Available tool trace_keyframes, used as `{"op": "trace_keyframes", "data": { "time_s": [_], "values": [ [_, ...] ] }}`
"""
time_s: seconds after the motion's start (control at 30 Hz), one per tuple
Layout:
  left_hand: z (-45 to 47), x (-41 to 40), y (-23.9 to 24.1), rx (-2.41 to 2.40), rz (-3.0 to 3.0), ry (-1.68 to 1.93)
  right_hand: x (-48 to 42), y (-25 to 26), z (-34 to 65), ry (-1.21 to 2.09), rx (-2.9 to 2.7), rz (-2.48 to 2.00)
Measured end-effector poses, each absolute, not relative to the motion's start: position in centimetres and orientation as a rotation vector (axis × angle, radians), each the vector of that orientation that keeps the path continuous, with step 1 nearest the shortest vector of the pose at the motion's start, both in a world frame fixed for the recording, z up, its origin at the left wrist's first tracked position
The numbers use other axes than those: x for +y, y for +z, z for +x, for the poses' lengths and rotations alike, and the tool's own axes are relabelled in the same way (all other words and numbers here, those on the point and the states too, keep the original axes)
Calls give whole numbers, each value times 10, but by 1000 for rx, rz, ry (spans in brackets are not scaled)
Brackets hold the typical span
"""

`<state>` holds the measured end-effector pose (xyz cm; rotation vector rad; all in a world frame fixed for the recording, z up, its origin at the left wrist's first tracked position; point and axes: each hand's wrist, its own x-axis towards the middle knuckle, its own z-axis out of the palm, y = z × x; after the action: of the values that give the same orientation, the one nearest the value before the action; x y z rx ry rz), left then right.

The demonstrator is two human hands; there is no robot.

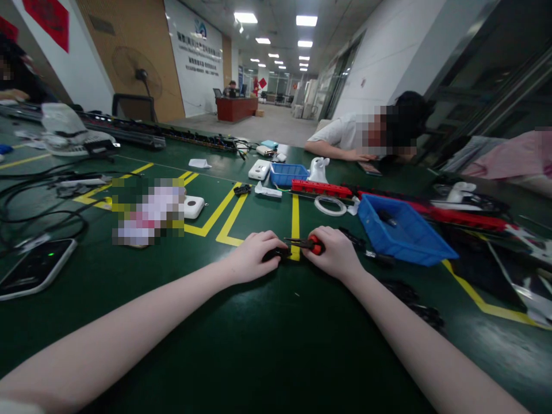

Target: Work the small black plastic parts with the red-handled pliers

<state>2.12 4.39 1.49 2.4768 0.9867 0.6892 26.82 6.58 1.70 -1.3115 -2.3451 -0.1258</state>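
Observation:
My left hand (261, 256) is closed around a small black part (279, 253), mostly hidden by the fingers, low over the green table. Facing it, my right hand (333, 253) grips needle-nose pliers with red-orange handles (318, 245). The thin dark jaws of the pliers point left and reach to the fingertips of my left hand, just above the black part. Whether the jaws touch that part I cannot tell. Just beyond my right hand lie black connectors (377, 257) with metal ends.
A blue bin (405, 236) with a black piece inside stands right of my right hand. Behind are a smaller blue tray (288, 173), a red strip (321, 187) and a white cable coil (330, 205). Phones and black cables (47, 195) lie left. A person (340, 138) leans on the far side.

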Motion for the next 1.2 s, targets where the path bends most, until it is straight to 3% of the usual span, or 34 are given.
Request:
{"op": "trace_keyframes", "data": {
  "time_s": [1.2],
  "values": [
    [29,44,20,1012,2441,475,68,13,271,-60,-2375,-1164]
  ]
}}
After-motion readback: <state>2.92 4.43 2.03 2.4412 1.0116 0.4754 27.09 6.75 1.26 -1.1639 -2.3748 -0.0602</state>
